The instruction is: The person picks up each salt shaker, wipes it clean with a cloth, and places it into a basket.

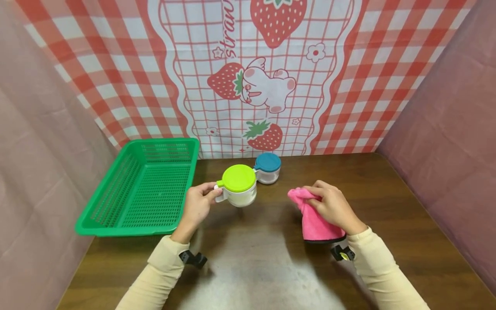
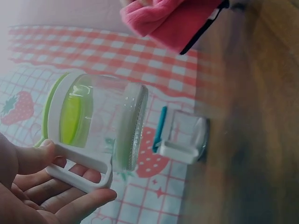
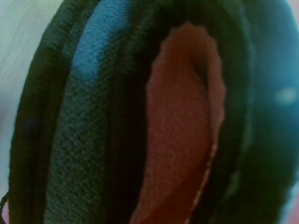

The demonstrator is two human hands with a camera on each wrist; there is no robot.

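A clear jar (image 1: 242,197) with a lime-green lid (image 1: 239,178) and a white handle is held up by my left hand (image 1: 197,206). The fingers curl through its handle (image 2: 84,179) and the thumb presses near the lid in the left wrist view. My right hand (image 1: 333,206) grips a bunched pink cloth (image 1: 315,224) with dark edging, which hangs down below the fingers. Behind the green-lidded jar stands a similar jar (image 1: 268,175) with a blue lid (image 1: 268,162), upright on the table. Folds of the cloth (image 3: 180,116) fill the right wrist view, hiding the right fingers there.
On the left of the brown wooden table (image 1: 248,258) sits a green plastic basket (image 1: 83,226) with slotted walls. A red-and-white checked strawberry cloth (image 1: 348,112) hangs along the back. Pink fabric (image 1: 438,107) covers the right side, and pale fabric (image 1: 42,150) the left.
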